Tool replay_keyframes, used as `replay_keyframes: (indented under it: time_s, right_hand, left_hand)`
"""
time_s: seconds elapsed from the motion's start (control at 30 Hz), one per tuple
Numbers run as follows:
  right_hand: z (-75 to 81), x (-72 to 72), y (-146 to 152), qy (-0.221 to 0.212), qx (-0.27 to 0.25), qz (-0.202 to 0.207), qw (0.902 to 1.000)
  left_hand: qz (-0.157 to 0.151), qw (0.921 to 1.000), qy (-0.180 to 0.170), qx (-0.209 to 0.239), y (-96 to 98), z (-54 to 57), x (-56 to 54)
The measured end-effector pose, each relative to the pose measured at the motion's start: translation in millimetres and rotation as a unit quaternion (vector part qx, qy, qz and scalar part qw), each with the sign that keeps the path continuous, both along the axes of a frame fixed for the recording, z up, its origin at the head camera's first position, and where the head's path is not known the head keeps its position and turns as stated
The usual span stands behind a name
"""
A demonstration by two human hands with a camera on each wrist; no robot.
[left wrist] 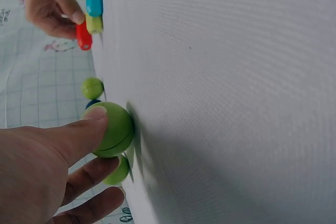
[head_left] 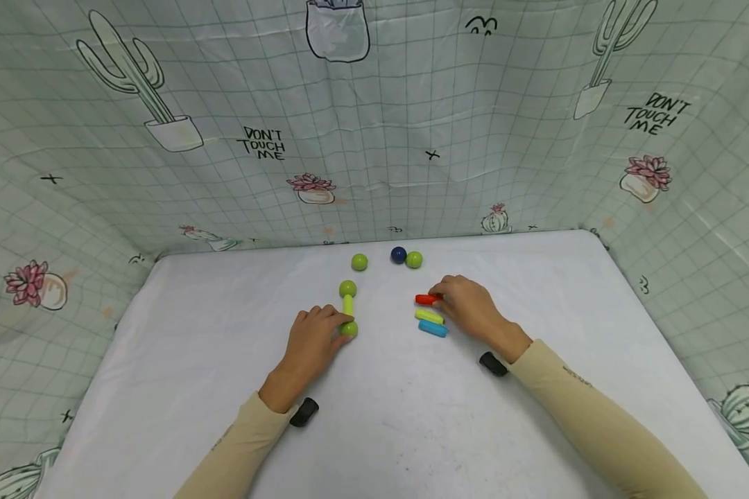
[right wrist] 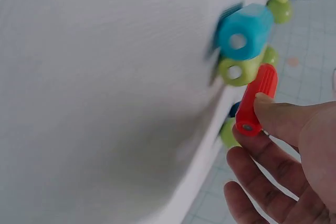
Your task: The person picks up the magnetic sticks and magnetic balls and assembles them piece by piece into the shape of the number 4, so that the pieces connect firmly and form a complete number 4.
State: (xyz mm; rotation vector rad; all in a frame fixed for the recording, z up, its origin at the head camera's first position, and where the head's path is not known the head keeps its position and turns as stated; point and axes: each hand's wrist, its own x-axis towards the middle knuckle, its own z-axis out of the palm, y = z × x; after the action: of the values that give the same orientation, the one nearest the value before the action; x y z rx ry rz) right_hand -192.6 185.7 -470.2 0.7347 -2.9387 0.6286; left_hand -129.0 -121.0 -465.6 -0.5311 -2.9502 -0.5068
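My left hand (head_left: 312, 341) pinches the nearer green ball (left wrist: 119, 129) between thumb and fingers. That ball sits at the near end of a yellow-green rod (head_left: 347, 305), with another green ball (head_left: 347, 288) at the far end. On the right, my right hand (head_left: 471, 306) pinches a red rod (right wrist: 257, 100) between thumb and forefinger. Just in front of it lie a yellow-green rod (head_left: 429, 317) and a blue rod (head_left: 433, 328), side by side on the table. Round metallic-looking discs show in the rod ends in the right wrist view.
At the back of the white table (head_left: 387, 430) are a lone green ball (head_left: 359, 262) and a dark blue ball (head_left: 399, 255) beside a green ball (head_left: 415, 260). A patterned cloth (head_left: 374, 138) hangs behind. Black wrist devices (head_left: 493, 364) sit under both sleeves.
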Motion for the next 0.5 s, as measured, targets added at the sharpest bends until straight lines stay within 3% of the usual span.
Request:
replay_keyframes:
  time_s: [0.27, 0.5]
  right_hand:
    - [9.1, 13.6, -25.0, 0.023, -0.005, 0.03, 0.9993]
    - [4.8, 25.8, -53.9, 0.036, 0.0, 0.068, 0.9971]
  left_hand:
    - [0.002, 0.9999, -0.001, -0.011, -0.7, -1.2, -2.4]
    - [0.007, 0.9998, -0.011, -0.013, 2.0, -0.5, -3.2]
